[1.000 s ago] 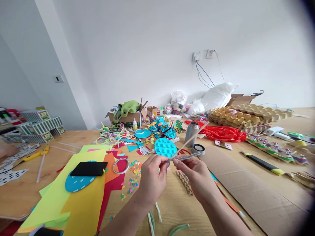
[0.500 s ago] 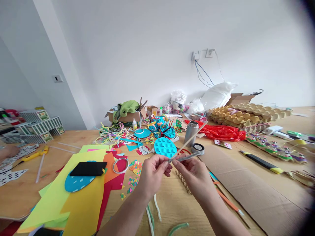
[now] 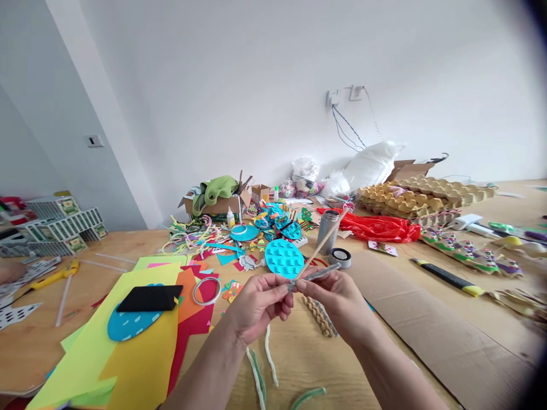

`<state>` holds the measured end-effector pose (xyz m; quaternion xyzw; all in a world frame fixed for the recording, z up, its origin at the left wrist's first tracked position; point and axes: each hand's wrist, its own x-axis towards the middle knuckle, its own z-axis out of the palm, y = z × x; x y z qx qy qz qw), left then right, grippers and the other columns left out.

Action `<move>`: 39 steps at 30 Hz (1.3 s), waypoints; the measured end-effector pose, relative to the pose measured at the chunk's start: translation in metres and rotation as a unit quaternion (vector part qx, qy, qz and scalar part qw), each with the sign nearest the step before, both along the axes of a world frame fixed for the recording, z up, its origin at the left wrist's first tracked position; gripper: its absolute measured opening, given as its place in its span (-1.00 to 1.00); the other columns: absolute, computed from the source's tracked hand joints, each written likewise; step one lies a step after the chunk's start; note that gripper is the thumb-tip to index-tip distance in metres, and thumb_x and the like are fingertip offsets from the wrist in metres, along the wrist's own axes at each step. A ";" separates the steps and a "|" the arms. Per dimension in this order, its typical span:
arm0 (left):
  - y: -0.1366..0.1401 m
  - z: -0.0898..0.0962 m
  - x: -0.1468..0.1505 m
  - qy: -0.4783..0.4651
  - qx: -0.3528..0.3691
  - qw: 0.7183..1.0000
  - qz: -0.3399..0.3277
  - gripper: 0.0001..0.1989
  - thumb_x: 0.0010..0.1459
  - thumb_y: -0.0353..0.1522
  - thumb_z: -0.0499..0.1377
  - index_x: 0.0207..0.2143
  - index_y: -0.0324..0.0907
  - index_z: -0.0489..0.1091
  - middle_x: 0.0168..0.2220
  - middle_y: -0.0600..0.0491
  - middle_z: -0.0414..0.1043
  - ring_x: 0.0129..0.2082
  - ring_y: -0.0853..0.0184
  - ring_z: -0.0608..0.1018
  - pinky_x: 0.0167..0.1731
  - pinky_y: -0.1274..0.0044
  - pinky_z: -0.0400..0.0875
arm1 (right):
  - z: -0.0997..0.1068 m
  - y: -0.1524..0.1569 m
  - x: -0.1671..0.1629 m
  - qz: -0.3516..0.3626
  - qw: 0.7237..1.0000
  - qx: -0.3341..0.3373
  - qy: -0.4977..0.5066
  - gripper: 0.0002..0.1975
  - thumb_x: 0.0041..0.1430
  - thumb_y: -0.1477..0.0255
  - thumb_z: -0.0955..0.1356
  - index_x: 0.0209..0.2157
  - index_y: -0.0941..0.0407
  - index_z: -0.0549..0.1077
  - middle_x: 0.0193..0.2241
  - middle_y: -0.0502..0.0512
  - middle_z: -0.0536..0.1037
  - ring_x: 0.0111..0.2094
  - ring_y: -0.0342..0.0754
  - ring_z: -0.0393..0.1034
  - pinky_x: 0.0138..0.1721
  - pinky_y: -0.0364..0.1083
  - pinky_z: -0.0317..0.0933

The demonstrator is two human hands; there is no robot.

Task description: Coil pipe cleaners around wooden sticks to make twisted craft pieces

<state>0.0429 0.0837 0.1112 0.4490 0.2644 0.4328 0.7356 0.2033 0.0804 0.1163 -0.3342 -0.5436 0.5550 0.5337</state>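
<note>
In front of me my left hand (image 3: 262, 302) is closed in a pinch at the lower end of a thin wooden stick (image 3: 321, 245), which slants up to the right. My right hand (image 3: 331, 299) pinches a grey pipe cleaner (image 3: 322, 272) beside it; its free end points right, and its other end meets the stick between my fingertips. Whether it is wrapped round the stick I cannot tell. Just below the hands lies a braided tan strip (image 3: 318, 316). White pipe cleaners (image 3: 270, 359) and a green pipe cleaner (image 3: 310, 396) lie nearer me.
Behind the hands are a round blue textured piece (image 3: 284, 257), a grey bottle (image 3: 328, 233) and its lid (image 3: 340, 257). Cardboard (image 3: 419, 319) and a utility knife (image 3: 447, 277) lie right. A phone (image 3: 147, 299) rests left on coloured paper; another person's hand (image 3: 8, 272) shows far left.
The view has turned slightly right, so the table things sit a little further left. Both hands keep their pinch on the stick and grey pipe cleaner; more of the braided strip shows.
</note>
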 end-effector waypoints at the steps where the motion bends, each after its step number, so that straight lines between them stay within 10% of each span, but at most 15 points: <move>1: -0.001 0.001 0.000 0.020 0.018 1.000 0.010 -0.83 0.03 -0.35 0.21 -0.41 -0.33 0.38 -0.57 0.06 0.37 -0.61 0.51 0.38 -0.60 0.66 0.25 | -0.001 0.000 0.000 -0.008 1.000 0.003 -0.001 -0.78 -0.08 0.29 0.45 -0.46 0.17 0.48 -0.52 0.05 0.53 -0.45 -0.06 0.40 -0.34 -0.09 0.24; 16: -0.003 -0.013 0.010 0.306 0.284 0.879 0.231 -0.84 0.14 -0.35 0.05 -0.29 -0.17 0.41 -0.42 0.00 0.50 -0.44 0.35 0.50 -0.43 0.57 0.37 | -0.011 0.002 -0.005 -0.072 0.993 0.015 -0.092 -0.72 0.02 0.23 0.38 -0.37 0.18 0.53 -0.40 0.17 0.59 -0.34 0.05 0.43 -0.23 -0.02 0.26; 30: 0.005 -0.016 0.013 0.086 0.055 0.988 0.115 -0.76 0.07 -0.25 0.15 -0.41 -0.29 0.34 -0.61 0.08 0.35 -0.64 0.48 0.37 -0.65 0.64 0.25 | -0.020 0.008 -0.001 -0.081 0.990 0.017 -0.114 -0.69 0.03 0.19 0.36 -0.44 0.17 0.52 -0.47 0.14 0.52 -0.36 0.04 0.38 -0.29 -0.05 0.23; 39: 0.010 -0.019 0.008 -0.016 -0.083 0.996 0.020 -0.75 -0.03 -0.26 0.24 -0.41 -0.30 0.38 -0.66 0.09 0.37 -0.74 0.52 0.36 -0.76 0.69 0.12 | -0.017 0.007 -0.001 0.001 0.999 -0.042 -0.023 -0.75 0.02 0.22 0.38 -0.46 0.14 0.51 -0.46 0.14 0.54 -0.37 0.06 0.41 -0.29 -0.01 0.27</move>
